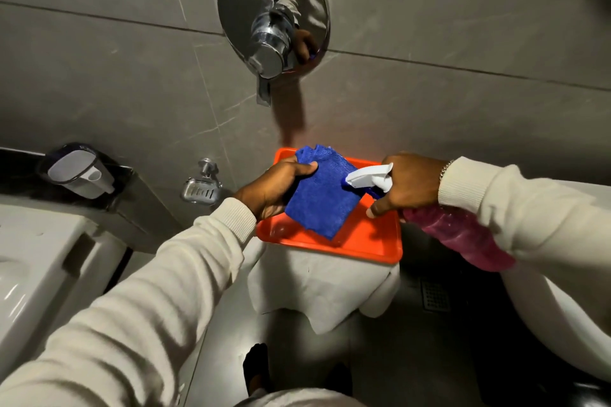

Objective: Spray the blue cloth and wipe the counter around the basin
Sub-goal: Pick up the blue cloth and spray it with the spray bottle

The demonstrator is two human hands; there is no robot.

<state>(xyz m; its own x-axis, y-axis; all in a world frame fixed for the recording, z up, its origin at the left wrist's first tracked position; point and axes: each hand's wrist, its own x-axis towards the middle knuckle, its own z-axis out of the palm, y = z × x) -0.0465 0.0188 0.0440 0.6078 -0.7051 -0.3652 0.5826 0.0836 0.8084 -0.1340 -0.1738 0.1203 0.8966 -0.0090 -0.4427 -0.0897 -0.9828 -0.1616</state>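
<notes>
My left hand (276, 187) grips a folded blue cloth (322, 195) by its left edge and holds it just above an orange tray (373, 241). My right hand (408, 183) is closed around a spray bottle (459, 235) with pink liquid. Its white nozzle (367, 175) points left at the cloth, almost touching it. The white basin (36, 261) with its counter lies at the left edge of the head view.
The tray rests on a stand draped in white fabric (324, 287). A chrome wall mixer (272, 20) hangs above. A soap dish (200, 190) and a clear container (77, 170) sit at the left. A white toilet (558, 307) stands at the right, a floor drain (434, 296) beside it.
</notes>
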